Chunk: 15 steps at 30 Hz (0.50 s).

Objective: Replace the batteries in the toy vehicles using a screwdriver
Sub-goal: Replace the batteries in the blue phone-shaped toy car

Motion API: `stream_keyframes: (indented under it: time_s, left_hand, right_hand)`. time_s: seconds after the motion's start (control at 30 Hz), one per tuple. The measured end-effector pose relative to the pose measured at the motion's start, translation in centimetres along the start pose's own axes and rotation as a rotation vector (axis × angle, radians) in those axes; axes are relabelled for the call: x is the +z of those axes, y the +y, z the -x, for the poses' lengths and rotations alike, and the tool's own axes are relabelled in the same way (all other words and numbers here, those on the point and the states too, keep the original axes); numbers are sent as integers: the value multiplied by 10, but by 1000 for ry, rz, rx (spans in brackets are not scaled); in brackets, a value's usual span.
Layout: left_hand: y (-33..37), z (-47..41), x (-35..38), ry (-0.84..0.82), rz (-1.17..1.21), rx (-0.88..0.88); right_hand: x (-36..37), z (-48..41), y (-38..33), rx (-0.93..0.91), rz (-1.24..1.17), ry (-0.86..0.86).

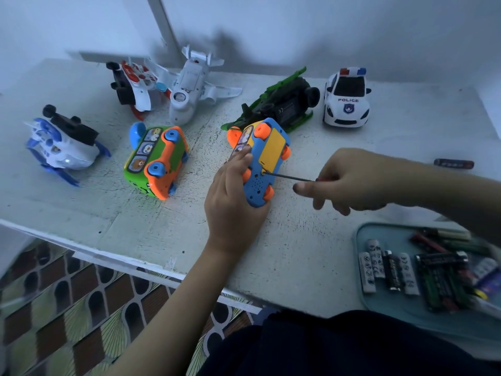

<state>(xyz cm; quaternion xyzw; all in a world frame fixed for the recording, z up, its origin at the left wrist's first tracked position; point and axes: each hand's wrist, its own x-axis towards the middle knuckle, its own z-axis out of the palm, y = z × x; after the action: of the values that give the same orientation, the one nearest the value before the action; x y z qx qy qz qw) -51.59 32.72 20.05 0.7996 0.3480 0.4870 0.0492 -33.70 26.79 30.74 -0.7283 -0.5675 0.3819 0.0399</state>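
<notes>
A person is working at a white tabletop [135, 218], and the step in hand is looking like unscrewing. The left grip [233, 202], a bare hand, is wrapping its fingers round a blue toy car [259, 183] with orange wheels, holding it tilted with its underside up near the middle of the tabletop; whether it is resting there or being lifted is unclear. The right grip [352, 180] is pinching a screwdriver [290, 177], its thin shaft reaching leftward so that the tip is meeting a hole just below the closed yellow battery cover [272, 146]. The next move is probably calling for steady turning with the tip kept seated, then lifting the cover off. Batteries [390, 270] are lying in a teal tray [390, 234] at lower right, blurred and partly cut off by the edge; the screwdriver's handle is hiding inside the hand; the screw itself is too small to make out.
</notes>
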Motion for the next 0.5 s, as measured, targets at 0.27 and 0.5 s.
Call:
stream_keyframes:
  time_s: [0.27, 0.5]
  left_hand:
    - [0, 0, 1, -3, 5, 0]
    - [-1, 1, 1, -18, 1, -5]
  right_hand:
    - [-8, -5, 2, 266, -790, -424]
    - [2, 2, -6, -44, 100, 143]
